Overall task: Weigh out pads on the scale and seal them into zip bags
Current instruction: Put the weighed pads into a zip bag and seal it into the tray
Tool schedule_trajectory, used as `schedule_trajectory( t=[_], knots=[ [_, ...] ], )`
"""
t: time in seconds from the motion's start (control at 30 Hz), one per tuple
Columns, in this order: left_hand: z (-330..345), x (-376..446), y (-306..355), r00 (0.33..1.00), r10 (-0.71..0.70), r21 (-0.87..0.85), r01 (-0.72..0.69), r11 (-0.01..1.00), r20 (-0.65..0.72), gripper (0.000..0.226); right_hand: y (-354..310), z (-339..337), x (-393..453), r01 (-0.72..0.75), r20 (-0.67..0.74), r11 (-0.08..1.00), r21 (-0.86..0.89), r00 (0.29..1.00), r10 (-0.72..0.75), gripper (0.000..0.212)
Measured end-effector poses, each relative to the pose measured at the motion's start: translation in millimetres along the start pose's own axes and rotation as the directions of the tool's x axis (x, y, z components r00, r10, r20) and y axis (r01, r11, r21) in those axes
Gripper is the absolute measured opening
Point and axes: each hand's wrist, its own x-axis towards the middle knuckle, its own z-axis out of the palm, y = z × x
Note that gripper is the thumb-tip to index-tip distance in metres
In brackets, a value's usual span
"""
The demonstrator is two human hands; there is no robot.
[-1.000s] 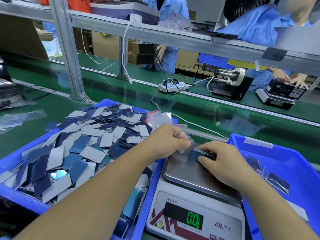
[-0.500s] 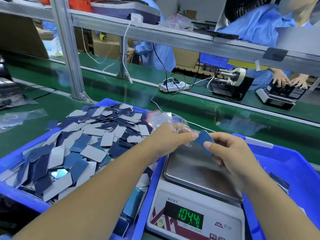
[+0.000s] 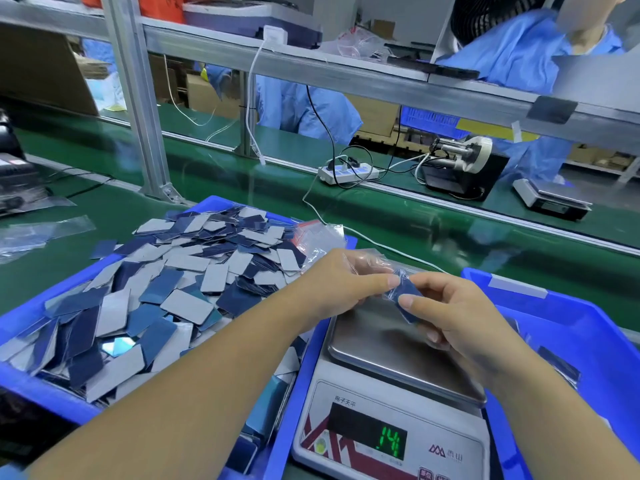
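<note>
Over the scale [image 3: 398, 368], your left hand [image 3: 332, 289] pinches the mouth of a clear zip bag [image 3: 372, 263] while your right hand [image 3: 460, 317] grips a small stack of blue pads [image 3: 408, 301] between thumb and fingers, its upper end at the bag's opening. The loose pads [image 3: 166, 282] fill the blue tray [image 3: 41, 393] on your left, the steel pan is bare, and the display [image 3: 389, 439] shows green digits

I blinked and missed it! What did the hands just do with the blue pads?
The right hand lifted the stack of dark blue pads off the steel scale pan and up into the clear zip bag held by the left hand. Both blue bins stayed put.
</note>
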Motion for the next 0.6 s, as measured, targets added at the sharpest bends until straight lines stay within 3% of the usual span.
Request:
schedule_trajectory(
  t=[0.17,0.3,0.33,0.4,0.53,0.6],
  knots=[
    [-0.4,-1.7,0.6,1.0,0.022,0.01,-0.022,1.0,0.005,0.009,-2.0,-2.3,0.0,-0.044,0.021,0.997,0.07,0.999,0.042,0.017],
    [0.1,-2.9,3.9,0.999,0.014,0.01,-0.014,1.0,0.053,0.003,-1.9,-2.8,1.9,0.036,-0.067,0.984,0.174,0.997,-0.025,0.024],
    [-0.5,-2.9,3.5,0.996,0.02,0.023,-0.022,0.999,0.082,0.013,-1.6,-2.9,2.1,0.051,-0.074,0.98,0.191,0.997,-0.037,0.025],
    [-1.9,-4.3,4.0,0.994,0.015,0.037,-0.019,0.999,0.111,0.021,-1.3,-2.6,2.2,0.059,-0.059,0.982,0.178,0.997,-0.049,0.028],
    [0.0,-5.6,4.4,0.992,0.039,0.011,-0.041,0.999,0.118,0.005,-1.7,-3.3,1.4,-0.012,0.075,0.997,0.073,0.997,0.007,0.031],
    [2.0,-5.6,4.1,0.994,0.045,0.001,-0.045,0.999,0.104,0.015,-2.3,-3.0,1.3,-0.025,0.087,0.998,0.061,0.996,0.02,0.032]
  ],
)
